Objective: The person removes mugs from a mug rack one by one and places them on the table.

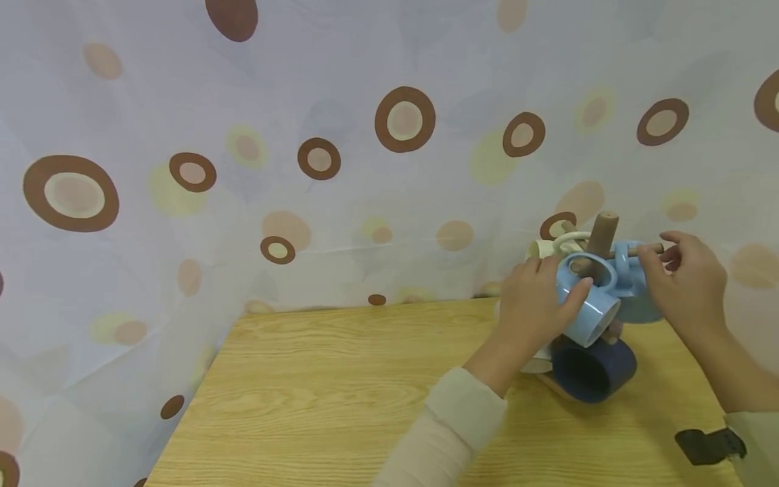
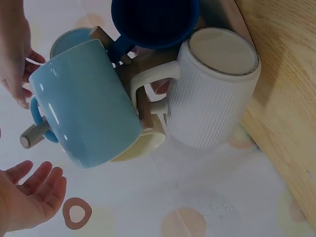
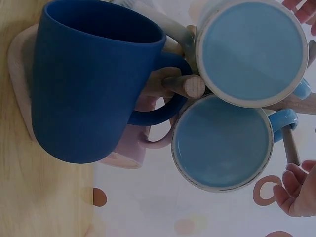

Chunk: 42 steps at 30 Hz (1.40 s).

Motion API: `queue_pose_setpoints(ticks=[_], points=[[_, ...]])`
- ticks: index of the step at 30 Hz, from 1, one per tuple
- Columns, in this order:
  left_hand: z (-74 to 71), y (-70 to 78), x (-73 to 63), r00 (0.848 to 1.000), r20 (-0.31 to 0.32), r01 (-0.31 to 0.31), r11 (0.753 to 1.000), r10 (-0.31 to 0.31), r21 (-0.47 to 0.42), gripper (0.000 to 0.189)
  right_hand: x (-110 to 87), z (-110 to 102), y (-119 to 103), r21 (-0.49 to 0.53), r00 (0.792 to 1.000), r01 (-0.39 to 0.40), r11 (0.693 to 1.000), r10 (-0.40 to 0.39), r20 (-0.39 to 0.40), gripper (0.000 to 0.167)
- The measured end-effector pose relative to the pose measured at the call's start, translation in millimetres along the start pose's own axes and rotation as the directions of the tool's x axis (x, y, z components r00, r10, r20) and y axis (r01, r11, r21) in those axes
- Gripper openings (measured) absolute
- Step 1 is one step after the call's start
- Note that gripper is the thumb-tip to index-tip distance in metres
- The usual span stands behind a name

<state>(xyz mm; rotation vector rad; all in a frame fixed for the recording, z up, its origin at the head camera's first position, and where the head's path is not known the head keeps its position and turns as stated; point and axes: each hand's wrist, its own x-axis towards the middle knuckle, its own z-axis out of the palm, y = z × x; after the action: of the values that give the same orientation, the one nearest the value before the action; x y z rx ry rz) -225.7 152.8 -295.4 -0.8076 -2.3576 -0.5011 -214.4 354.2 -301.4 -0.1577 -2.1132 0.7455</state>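
A wooden mug tree [image 1: 602, 233] stands at the right of the table, hung with several mugs. My left hand [image 1: 532, 297] is beside the front light blue mug [image 1: 587, 318]; the left wrist view shows its fingers loosely bent and apart from the mug. Around the tip of a peg, by the second light blue mug [image 1: 635, 301], my right hand [image 1: 694, 284] has its fingers spread, gripping nothing that I can see. Lower down hang a dark blue mug [image 3: 94, 94] and a white ribbed mug [image 2: 212, 98]. A pale yellow mug [image 2: 143, 145] is partly hidden.
A pink mug [image 3: 126, 143] shows behind the dark blue one. Beneath the tree is its wooden base [image 3: 22, 74], on a wood-grain table [image 1: 341, 392]. A white curtain [image 1: 353, 81] with brown circles hangs behind.
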Motion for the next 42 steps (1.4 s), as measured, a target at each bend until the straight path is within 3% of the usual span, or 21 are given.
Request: queue_pose_setpoints(ticks=[6,14,19,28,37,42], points=[[7.7,7.0,7.6,1.0,-0.002,0.019,1.0,-0.019,-0.017,0.038,4.8,0,4,-0.015,0.997,0.024,1.0,-0.023,0.068,0.039],[13.8,14.9,13.5,1.0,-0.012,-0.027,0.994,0.026,-0.11,0.025,8.1,3,7,-0.051,0.996,0.024,0.998,-0.02,0.088,0.031],[18.6,16.6,18.3,1.0,-0.02,0.011,0.993,-0.014,-0.118,0.019,9.2,4,8,-0.088,0.994,0.051,0.995,-0.042,0.098,0.024],[17.0,25.0,24.1,0.988,0.026,0.155,0.974,-0.153,-0.165,0.016,13.2,2,10,-0.087,0.977,0.113,0.99,-0.095,0.19,0.023],[17.4,25.7,23.8,0.992,-0.022,0.125,0.988,-0.128,-0.095,0.012,18.3,-2,8,-0.113,0.961,0.135,0.984,-0.102,0.259,0.023],[16.2,27.7,23.3,0.989,-0.012,0.143,0.986,-0.145,-0.09,0.012,18.4,-2,10,-0.114,0.959,0.132,0.985,-0.098,0.267,0.024]])
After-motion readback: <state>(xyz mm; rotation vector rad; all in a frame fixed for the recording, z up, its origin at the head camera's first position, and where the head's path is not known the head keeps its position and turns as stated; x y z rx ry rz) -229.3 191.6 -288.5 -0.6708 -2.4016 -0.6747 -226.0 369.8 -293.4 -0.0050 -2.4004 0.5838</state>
